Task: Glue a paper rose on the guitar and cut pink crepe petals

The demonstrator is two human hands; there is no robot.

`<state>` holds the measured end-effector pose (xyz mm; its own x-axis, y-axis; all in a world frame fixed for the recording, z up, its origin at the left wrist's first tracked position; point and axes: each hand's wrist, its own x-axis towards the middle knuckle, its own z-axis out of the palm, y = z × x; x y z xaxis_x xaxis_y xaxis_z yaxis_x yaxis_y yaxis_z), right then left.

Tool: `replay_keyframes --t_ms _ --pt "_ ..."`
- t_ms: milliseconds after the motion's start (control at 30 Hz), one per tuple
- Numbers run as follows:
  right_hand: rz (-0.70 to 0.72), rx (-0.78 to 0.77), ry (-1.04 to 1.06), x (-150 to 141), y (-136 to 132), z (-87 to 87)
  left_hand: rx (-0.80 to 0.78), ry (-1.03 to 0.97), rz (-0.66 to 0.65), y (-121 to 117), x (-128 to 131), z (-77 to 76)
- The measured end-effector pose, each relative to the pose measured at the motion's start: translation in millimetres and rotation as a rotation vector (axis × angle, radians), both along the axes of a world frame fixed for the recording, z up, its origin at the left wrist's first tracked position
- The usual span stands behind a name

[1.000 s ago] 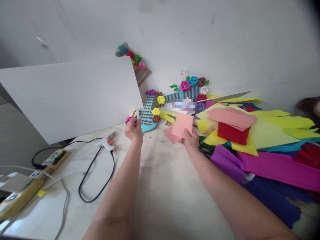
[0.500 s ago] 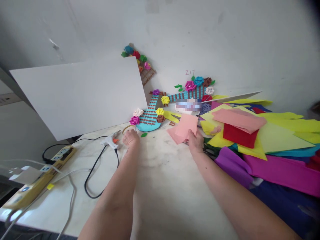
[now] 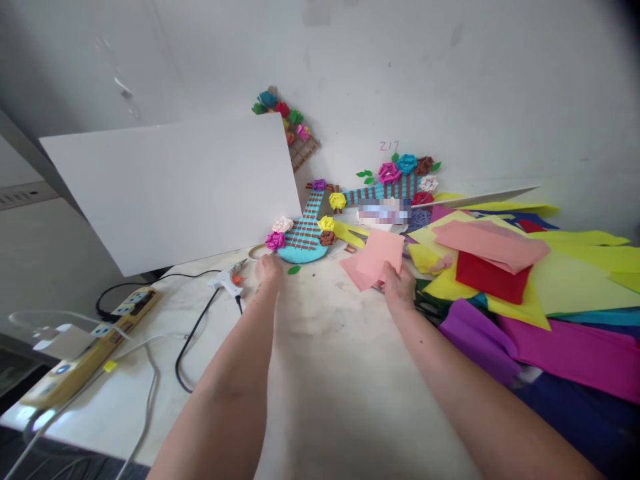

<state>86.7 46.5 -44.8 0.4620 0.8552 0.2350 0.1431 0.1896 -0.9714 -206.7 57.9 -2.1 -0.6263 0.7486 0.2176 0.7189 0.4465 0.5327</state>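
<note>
My right hand [image 3: 400,285] is closed on pink paper [image 3: 381,253], thumb on top, with the sheets lying at an angle to one another above the table. My left hand [image 3: 270,269] rests on the table with its fingers curled and mostly turned from view; whatever they hold is hidden. Just beyond it stands a turquoise paper guitar [image 3: 303,248] with brown strips and paper flowers. A tape roll [image 3: 257,252] lies against the left hand's far side, and a white glue gun [image 3: 227,281] is to its left. A green paper leaf [image 3: 294,270] lies beside the hand.
A large white board [image 3: 170,193] leans on the wall at left. Coloured paper sheets [image 3: 590,287] are heaped at right, partly over dark scissors handles [image 3: 433,303]. A power strip [image 3: 90,353] with cables lies at left. A second turquoise guitar [image 3: 385,190] leans at the back.
The view has shifted slightly, so the scene sits further right. My left hand has moved a little toward the guitar's base, off the tape roll. My right hand still holds the pink paper.
</note>
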Motion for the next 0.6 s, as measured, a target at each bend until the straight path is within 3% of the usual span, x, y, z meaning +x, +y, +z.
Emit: replay_keyframes --t_ms 100,200,400,500,600 --pt "0.018 -0.025 0.025 -2.2 -4.8 6.5 -0.036 0.045 -0.133 0.2 -1.6 -0.5" --pt "0.039 -0.021 0.086 -4.5 -9.3 13.1 -0.013 0.065 -0.164 -2.5 3.1 3.9" --pt "0.028 -0.022 0.207 -5.3 -6.4 13.3 0.161 0.012 0.107 -13.6 41.4 28.2" --pt "0.01 -0.01 0.319 -5.3 -3.8 14.4 0.055 -0.058 0.008 -20.7 69.2 34.4" --pt "-0.015 0.007 0.4 -4.1 -1.4 16.4 -0.093 -0.065 -0.161 -25.5 100.8 28.7"
